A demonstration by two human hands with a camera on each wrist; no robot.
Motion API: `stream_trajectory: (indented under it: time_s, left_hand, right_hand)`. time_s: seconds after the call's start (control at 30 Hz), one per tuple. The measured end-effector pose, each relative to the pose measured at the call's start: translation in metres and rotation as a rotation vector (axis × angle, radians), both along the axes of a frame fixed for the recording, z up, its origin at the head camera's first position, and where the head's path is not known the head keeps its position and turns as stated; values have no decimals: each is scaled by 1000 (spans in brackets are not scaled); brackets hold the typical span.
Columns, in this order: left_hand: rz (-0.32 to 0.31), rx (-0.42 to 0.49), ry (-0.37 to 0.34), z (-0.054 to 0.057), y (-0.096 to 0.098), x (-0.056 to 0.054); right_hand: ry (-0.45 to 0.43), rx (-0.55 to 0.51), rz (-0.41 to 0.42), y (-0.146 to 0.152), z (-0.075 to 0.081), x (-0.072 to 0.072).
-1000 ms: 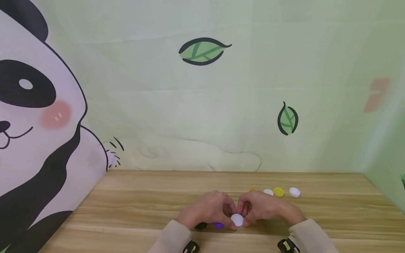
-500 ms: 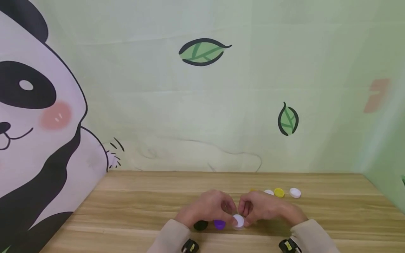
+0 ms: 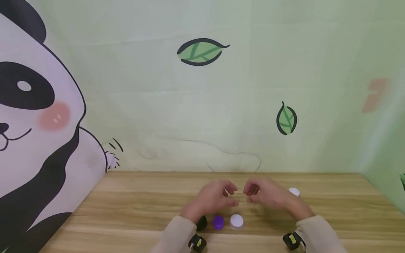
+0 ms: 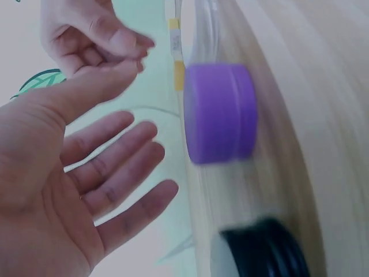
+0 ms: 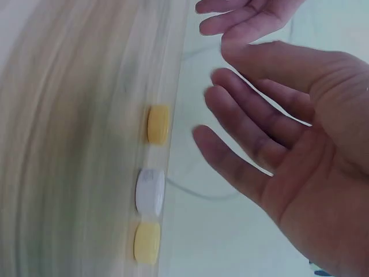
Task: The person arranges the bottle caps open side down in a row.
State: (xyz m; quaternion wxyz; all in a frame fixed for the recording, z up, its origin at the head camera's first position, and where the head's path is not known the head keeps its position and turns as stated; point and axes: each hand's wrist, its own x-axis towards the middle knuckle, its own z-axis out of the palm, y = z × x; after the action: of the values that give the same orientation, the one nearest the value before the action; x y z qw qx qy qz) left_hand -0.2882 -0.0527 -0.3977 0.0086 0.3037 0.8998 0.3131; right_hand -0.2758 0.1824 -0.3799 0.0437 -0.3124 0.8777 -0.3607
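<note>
The white-topped jar (image 3: pixel 237 221) stands upright on the counter (image 3: pixel 142 203), nearer me than my fingertips. Half a second ago I was touching it; now my left hand (image 3: pixel 212 196) and right hand (image 3: pixel 269 193) have come away, fingers loosely bent, gripping nothing (tips near each other), so I judge it steady unaided. Just left is the purple jar (image 3: pixel 218 222), then the black jar (image 3: pixel 201 223). Farther off, a white cap (image 5: pixel 150 193) lies between two yellow caps (image 5: pixel 158 124).
</note>
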Motion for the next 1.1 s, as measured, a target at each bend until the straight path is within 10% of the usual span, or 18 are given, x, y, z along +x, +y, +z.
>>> stream_trajectory:
  time_s: [0.33,1.1]
  left_hand:
    - [72,67,19,3,23,-7]
    - [36,-6,41,-10,41,-12]
  right_hand:
    - [170,69,-166,9,-2,-11]
    - [153,133,-106,10,-26,-22]
